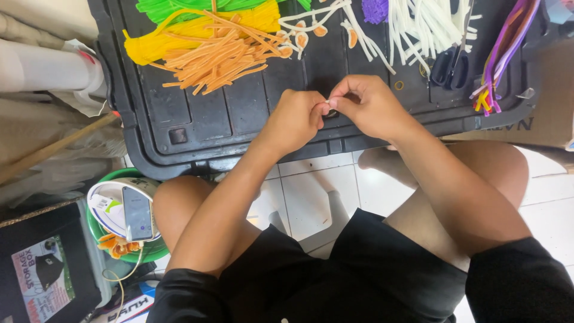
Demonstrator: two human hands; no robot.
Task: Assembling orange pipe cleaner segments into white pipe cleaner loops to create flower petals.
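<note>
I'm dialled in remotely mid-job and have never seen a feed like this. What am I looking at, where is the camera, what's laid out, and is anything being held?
There is only one picture, from a camera worn on the person's head, looking down past their knees. No machine is involved: the two bare hands are the person's own.

The left hand and right hand meet fingertip to fingertip over a black plastic lid that serves as a work surface. They pinch something very small between them; it is too hidden to identify.

On the lid lie bundles of fuzzy craft stems: green, yellow, orange, white, and a mixed purple bunch. Black-handled scissors rest beside the white ones.

To the person's left, on the tiled floor, a green bowl carries a phone.
</note>
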